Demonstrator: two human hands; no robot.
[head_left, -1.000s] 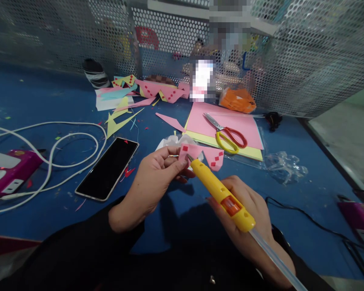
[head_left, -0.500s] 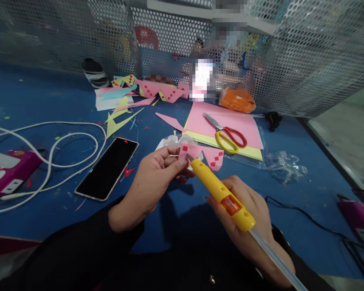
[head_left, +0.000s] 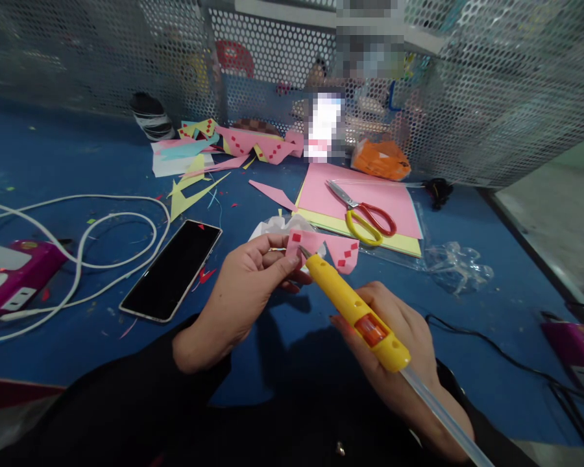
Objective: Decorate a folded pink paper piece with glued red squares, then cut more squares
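The pink paper piece (head_left: 315, 241) is held above the blue table (head_left: 102, 162), long axis running left to right, free end pointing right. Left hand (head_left: 248, 279): thumb and fingers pinch the paper's left end. Right hand (head_left: 409, 331): wrapped around the yellow glue gun (head_left: 343, 295), nozzle aimed forward-left at the pinched end. Best practice: steady the paper, apply little glue, keep fingertips clear of the nozzle. Beyond: scissors (head_left: 353, 206) on pink sheets (head_left: 316, 194).
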